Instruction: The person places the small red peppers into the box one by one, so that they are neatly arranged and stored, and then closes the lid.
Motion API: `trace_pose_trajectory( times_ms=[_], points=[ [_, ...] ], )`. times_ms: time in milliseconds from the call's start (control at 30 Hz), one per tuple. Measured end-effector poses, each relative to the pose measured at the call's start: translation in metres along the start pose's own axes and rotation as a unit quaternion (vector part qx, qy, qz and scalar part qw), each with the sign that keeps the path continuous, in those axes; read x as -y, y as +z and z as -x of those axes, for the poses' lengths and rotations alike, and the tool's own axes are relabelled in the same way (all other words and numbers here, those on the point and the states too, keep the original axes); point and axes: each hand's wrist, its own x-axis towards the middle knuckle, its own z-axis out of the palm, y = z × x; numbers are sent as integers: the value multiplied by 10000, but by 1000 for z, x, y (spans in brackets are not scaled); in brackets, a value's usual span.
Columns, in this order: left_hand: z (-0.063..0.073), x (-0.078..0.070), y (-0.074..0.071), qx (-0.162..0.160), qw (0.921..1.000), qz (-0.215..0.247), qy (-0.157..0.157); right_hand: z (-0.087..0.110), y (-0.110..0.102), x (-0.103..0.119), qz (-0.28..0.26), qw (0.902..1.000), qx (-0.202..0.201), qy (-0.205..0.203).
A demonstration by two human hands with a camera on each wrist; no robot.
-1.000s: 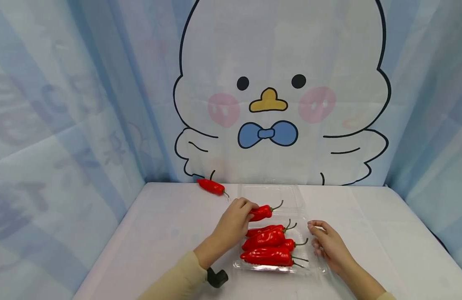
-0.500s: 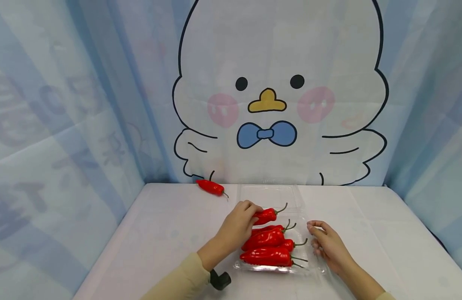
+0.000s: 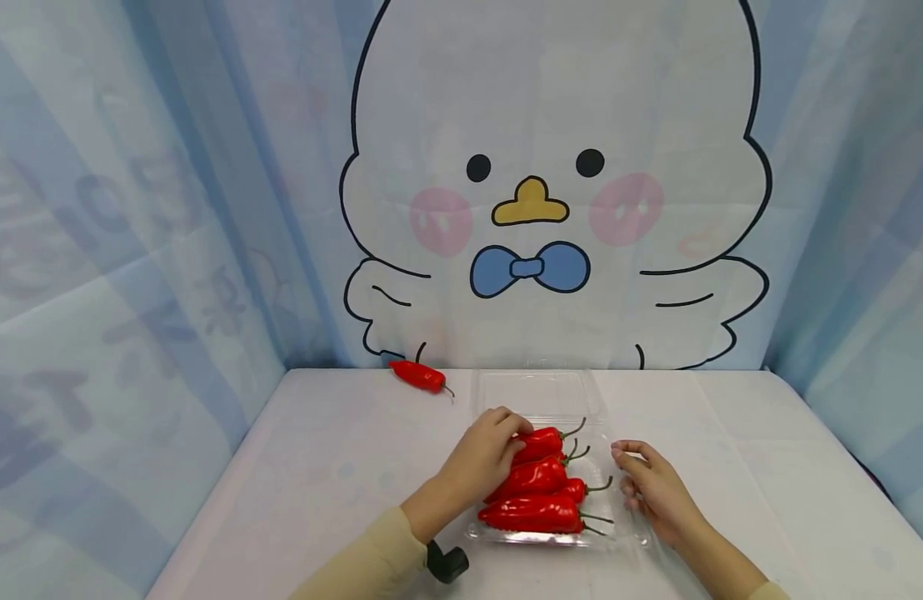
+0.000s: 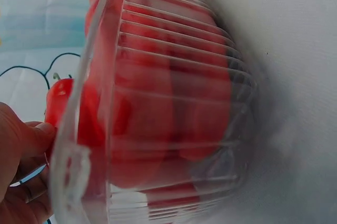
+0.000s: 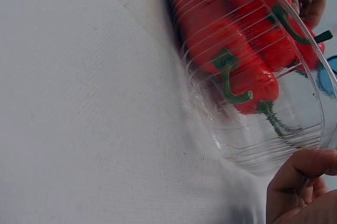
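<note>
My left hand [image 3: 476,460] grips a long red pepper [image 3: 544,442] by its left end, low over the far part of a clear plastic box [image 3: 536,540]. Its thin green stem points right. Several more red peppers [image 3: 532,513] lie side by side in the box, stems also to the right. In the left wrist view, thumb and fingers of the left hand [image 4: 23,161] hold the pepper [image 4: 59,95] beyond the ribbed wall. At the box's right side, my right hand [image 3: 659,487] pinches the rim; the right wrist view shows its bent fingers [image 5: 308,163] at the corner.
The transparent lid [image 3: 536,393] lies folded open behind the box. Another red pepper [image 3: 418,376] rests at the table's back edge, left of the lid. A black curved piece [image 3: 448,565] shows by the left wrist. A printed curtain [image 3: 536,325] hangs behind the white table [image 3: 319,467].
My left hand has carried its pepper rightward and closer to me, down beside the other peppers. The right hand has stayed at the box's rim.
</note>
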Motion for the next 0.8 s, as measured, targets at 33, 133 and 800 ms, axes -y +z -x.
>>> trace_pose_trajectory(
  times_ms=[33,133,800],
  points=[
    [-1,0,0,25,10000,13,-15,0,0,0,-9,10000,-4,0],
    [-2,-1,3,108,9999,36,-72,0,0,0,-36,10000,7,-5],
    [2,17,15,1145,9897,810,-300,-2,2,1,201,9997,47,102]
  ],
)
